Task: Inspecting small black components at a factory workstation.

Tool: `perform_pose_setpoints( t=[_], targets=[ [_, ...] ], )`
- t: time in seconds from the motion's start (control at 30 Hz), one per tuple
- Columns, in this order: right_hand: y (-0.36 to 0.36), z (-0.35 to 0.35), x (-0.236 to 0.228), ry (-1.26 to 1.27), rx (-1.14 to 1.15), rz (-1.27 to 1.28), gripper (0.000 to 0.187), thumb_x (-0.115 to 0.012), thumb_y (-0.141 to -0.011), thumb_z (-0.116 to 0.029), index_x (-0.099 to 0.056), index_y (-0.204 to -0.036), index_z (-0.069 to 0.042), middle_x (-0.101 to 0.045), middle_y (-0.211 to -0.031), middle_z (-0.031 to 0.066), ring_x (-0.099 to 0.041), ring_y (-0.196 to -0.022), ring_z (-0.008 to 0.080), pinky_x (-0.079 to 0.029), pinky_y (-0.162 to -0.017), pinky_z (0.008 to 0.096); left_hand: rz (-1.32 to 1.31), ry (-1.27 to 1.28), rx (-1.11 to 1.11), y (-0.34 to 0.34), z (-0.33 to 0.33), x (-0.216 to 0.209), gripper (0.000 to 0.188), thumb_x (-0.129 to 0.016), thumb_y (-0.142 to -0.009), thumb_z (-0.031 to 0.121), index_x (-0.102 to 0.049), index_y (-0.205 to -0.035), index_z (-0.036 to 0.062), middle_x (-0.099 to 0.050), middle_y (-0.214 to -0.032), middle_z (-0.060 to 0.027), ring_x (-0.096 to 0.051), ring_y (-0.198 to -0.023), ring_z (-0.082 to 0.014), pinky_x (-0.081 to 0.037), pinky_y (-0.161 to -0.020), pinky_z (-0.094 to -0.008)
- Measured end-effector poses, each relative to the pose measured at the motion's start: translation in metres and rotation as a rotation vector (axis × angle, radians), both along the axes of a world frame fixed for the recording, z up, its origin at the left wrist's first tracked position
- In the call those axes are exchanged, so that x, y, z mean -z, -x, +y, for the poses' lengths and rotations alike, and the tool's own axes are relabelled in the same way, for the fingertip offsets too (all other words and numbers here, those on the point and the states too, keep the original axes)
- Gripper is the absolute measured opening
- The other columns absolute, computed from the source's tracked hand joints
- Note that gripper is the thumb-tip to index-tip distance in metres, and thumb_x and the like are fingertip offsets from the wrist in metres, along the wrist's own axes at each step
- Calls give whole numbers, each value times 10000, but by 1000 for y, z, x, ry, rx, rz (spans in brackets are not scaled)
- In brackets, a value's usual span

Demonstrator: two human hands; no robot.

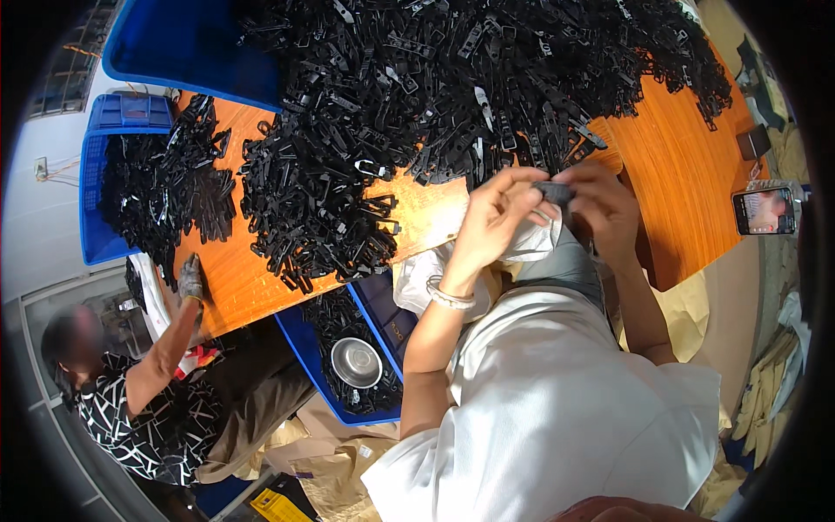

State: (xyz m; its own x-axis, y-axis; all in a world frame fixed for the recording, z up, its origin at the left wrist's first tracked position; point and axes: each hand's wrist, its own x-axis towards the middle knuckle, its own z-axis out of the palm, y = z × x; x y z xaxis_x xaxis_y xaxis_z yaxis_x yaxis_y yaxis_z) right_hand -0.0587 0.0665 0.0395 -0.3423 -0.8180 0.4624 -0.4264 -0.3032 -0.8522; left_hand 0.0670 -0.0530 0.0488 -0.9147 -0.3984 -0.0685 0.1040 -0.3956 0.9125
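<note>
Between the fingertips of both my hands is a small dark grey piece (pixel 553 192), held up just past the table's near edge. My left hand (pixel 494 219) pinches its left end, with a pale bracelet round that wrist. The fingers of my right hand (pixel 607 209) close on its right end. What kind of part it is cannot be made out. Right beyond my hands spreads a big heap of long, flat black plastic parts (pixel 409 96), some with slots or loops. White plastic bags (pixel 531 242) lie below my hands, against my lap.
The orange wooden table (pixel 687 187) carries the heap. Blue crates (pixel 196 52) stand at the left, and another blue crate (pixel 300 352) with a metal bowl (pixel 357 363) sits below the edge. A gloved co-worker (pixel 148 409) is at left. A phone (pixel 765 211) stands at right.
</note>
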Motion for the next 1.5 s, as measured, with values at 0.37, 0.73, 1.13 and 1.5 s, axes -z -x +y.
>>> perform_pose_setpoints(
  t=[0.37, 0.73, 1.13, 1.5],
  targets=[
    [0, 6, 12, -97, 534, -574, 146, -517, -812, -44, -565, -912, 51, -554, -832, 46, -453, -629, 62, -364, -580, 180, -368, 1465, -551, 35, -14, 27, 63, -558, -698, 4, -498, -715, -8, -451, -730, -132, -502, -643, -294, -423, -509, -369],
    [-1, -25, 5, -171, 303, -698, 115, -558, -779, -58, -593, -851, 25, -548, -671, 24, -442, -557, 46, -349, -527, 172, -218, 119, -471, 7, -13, 3, 119, -537, -827, 104, -527, -817, -14, -566, -707, -59, -501, -546, -78, -405, -520, -181],
    [-9, -27, -10, -284, 288, -722, 161, -564, -786, -124, -596, -798, 34, -526, -584, 20, -439, -509, 44, -319, -490, 166, -130, 67, -512, 8, -6, 6, 145, -550, -820, 118, -534, -843, -24, -590, -665, -74, -546, -551, -99, -420, -533, -195],
    [-9, -20, 0, -80, 257, -506, 105, -577, -741, -11, -592, -839, 26, -518, -672, 14, -456, -577, 57, -337, -517, 175, -177, 77, -273, 22, -4, -9, 75, -621, -755, 61, -579, -718, 10, -542, -611, 28, -441, -526, -9, -332, -457, -159]
  ],
)
